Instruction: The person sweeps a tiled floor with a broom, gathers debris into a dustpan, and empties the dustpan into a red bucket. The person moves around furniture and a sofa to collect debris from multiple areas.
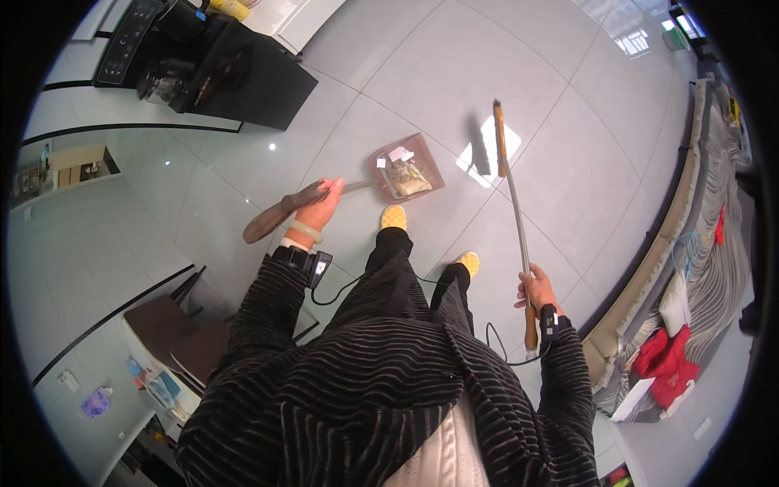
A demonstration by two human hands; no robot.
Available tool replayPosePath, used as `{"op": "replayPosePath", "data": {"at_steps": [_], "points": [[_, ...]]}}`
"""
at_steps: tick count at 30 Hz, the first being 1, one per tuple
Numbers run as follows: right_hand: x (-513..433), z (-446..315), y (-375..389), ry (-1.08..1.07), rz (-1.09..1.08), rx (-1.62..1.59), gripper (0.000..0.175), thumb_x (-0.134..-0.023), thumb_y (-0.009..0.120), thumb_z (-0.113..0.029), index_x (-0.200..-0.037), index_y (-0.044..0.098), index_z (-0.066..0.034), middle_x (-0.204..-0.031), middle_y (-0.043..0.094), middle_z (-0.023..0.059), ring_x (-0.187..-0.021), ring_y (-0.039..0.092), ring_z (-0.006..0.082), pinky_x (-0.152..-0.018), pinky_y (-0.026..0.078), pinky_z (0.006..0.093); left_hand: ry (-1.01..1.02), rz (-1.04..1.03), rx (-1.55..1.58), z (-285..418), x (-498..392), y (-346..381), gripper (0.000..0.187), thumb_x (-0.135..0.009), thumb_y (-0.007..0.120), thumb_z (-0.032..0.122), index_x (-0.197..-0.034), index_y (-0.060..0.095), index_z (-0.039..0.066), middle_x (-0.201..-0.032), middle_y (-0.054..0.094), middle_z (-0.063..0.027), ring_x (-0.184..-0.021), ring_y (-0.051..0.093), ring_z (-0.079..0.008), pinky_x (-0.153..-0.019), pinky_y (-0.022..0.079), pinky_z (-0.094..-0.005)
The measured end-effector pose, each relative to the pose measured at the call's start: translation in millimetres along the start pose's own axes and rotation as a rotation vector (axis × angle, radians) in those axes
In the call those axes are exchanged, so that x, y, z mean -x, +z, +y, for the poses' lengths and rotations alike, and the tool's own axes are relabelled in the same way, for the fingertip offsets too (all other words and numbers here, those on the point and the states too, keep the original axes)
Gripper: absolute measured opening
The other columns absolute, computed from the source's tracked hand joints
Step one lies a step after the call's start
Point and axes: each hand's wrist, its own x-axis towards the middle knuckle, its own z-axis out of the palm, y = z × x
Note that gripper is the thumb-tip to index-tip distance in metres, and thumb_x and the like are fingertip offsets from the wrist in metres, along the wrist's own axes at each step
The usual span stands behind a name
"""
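Note:
My left hand grips the brown handle of a long-handled dustpan. In its reddish see-through pan lie a crumpled wrapper, scraps of pale paper and dark debris. Out to the right, my right hand holds the metal shaft of a broom above its wooden grip. The broom's narrow head is seen edge-on, with a dark shadow to its left. Whether its bristles touch the floor I cannot tell.
Grey glossy tiles make up the floor. A black drinks dispenser with a glass pot stands upper left. A long sofa with a striped cover and red cloth lines the right. Brown chairs stand lower left.

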Motion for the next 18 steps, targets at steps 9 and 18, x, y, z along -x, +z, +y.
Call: {"op": "replayPosePath", "data": {"at_steps": [9, 18], "points": [[-73.6, 27.3, 49.4, 0.112, 0.104, 0.298, 0.027, -0.086, 0.048, -0.011, -0.11, 0.048, 0.0009, -0.067, 0.054, 0.0123, -0.044, 0.054, 0.0249, -0.04, 0.048, 0.0396, 0.073, 0.01, 0.047, -14.8, 1.3, -9.0, 0.035, -0.095, 0.044, 0.036, -0.073, 0.046, 0.008, -0.065, 0.04, 0.0064, -0.06, 0.038, -0.0044, -0.053, 0.035, -0.0218], [-18.0, 1.7, 79.6, 0.062, -0.136, 0.512, 0.031, -0.087, 0.051, -0.017, -0.114, 0.05, -0.0033, -0.065, 0.053, 0.0089, -0.049, 0.053, 0.0196, -0.04, 0.044, 0.0347, -0.02, -0.026, 0.135, -19.0, -17.1, -10.9, 0.029, -0.095, 0.043, 0.03, -0.075, 0.043, 0.009, -0.066, 0.034, 0.0049, -0.061, 0.033, -0.0053, -0.053, 0.033, -0.0238]]}}
